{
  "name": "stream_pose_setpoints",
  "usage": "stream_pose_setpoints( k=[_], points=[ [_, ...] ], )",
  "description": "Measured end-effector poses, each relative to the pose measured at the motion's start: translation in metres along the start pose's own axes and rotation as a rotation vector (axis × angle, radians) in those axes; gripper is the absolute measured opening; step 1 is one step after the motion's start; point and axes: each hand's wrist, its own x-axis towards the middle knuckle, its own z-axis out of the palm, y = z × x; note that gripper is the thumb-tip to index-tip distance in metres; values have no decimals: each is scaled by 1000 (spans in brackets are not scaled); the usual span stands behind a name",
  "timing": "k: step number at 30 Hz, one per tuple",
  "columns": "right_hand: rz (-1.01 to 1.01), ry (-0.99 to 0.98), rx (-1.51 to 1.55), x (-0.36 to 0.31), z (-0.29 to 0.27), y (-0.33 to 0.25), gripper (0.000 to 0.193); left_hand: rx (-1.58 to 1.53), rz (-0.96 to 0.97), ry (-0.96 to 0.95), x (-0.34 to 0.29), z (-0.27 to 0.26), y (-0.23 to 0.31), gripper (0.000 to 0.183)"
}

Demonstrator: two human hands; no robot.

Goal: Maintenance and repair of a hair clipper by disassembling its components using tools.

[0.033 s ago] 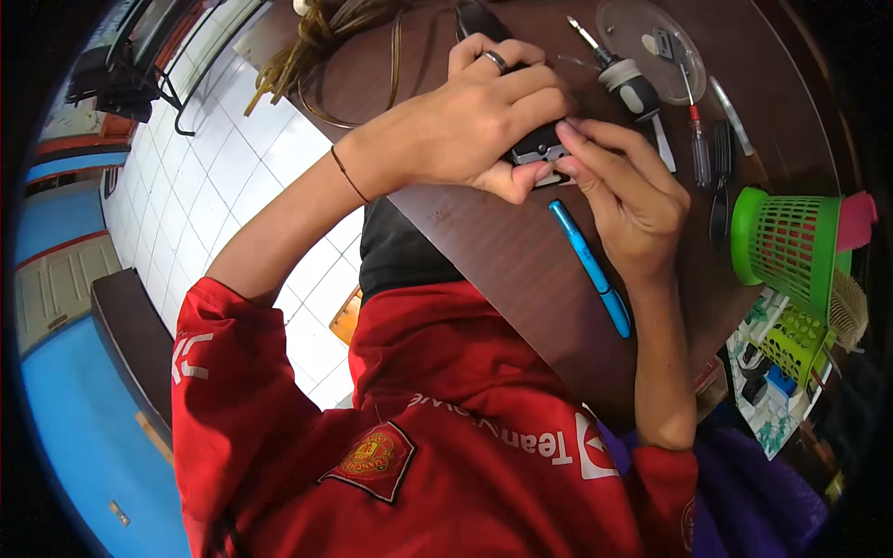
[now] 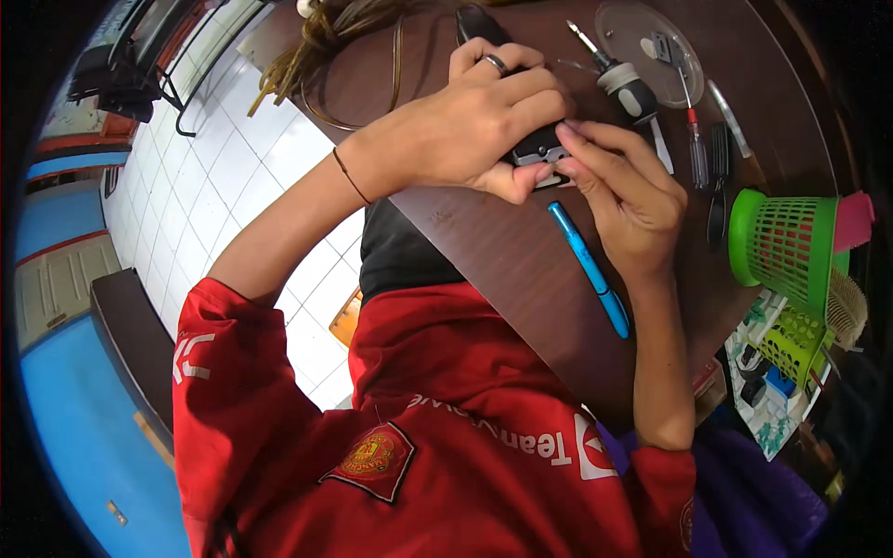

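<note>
A black hair clipper (image 2: 474, 25) lies under my left hand (image 2: 502, 107) at the top middle of the table. My left fingers wrap round its body, and the left thumb presses by its metal end (image 2: 551, 153). At that same end, my right hand (image 2: 633, 200) is closed, its thumb and index finger pinching the corner. Whether a small part sits between the right fingertips is hidden. Just below the hands, a blue pen (image 2: 591, 270) rests on the brown table (image 2: 493, 246).
Right of the hands lie a screwdriver (image 2: 625, 86), a clear round dish (image 2: 614, 23) with small metal pieces, a red-collared screwdriver (image 2: 699, 158) and a black fork (image 2: 720, 167). A green basket (image 2: 791, 242) stands at the right edge. Brown cord (image 2: 316, 46) is bundled at the upper left.
</note>
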Motion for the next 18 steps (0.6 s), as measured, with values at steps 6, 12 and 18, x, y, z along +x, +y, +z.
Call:
stream_pose_setpoints(
  k=[6,12,18],
  points=[
    [202,-28,238,-1,-1,6,31,-223,-26,39,-1,-12,-3,74],
    [42,-25,82,0,-3,6,31,-118,77,135,6,-18,-6,71],
    [173,-9,222,-2,-9,14,30,4,13,19,19,-26,2,78]
  ],
)
